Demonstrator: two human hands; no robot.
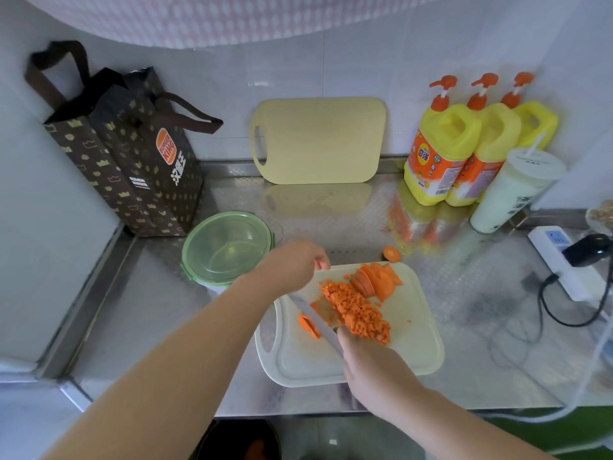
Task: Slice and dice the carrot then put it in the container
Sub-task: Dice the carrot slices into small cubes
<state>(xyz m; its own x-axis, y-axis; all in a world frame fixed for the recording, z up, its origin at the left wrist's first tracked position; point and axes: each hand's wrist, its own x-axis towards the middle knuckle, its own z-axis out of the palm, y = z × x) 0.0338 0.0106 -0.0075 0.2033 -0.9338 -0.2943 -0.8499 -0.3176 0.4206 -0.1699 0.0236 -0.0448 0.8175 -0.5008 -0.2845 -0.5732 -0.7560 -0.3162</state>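
Right hand (368, 356), near edge of cutting board (414, 343): fingers wrapped round knife (315, 318). Left hand (295, 263), far-left corner: blurred, grasp undeterminable. Carrot slices (374, 280), far side: dice evenly, fingertips tucked clear.

Person, 2 arms in view.
- left forearm (172, 360): bare, wrist to frame edge.
- left hand (292, 263): bare, slightly blurred.
- right forearm (441, 416): bare, ditto.
- right hand (371, 363): bare.
- Clothing: out of shot, can't tell.
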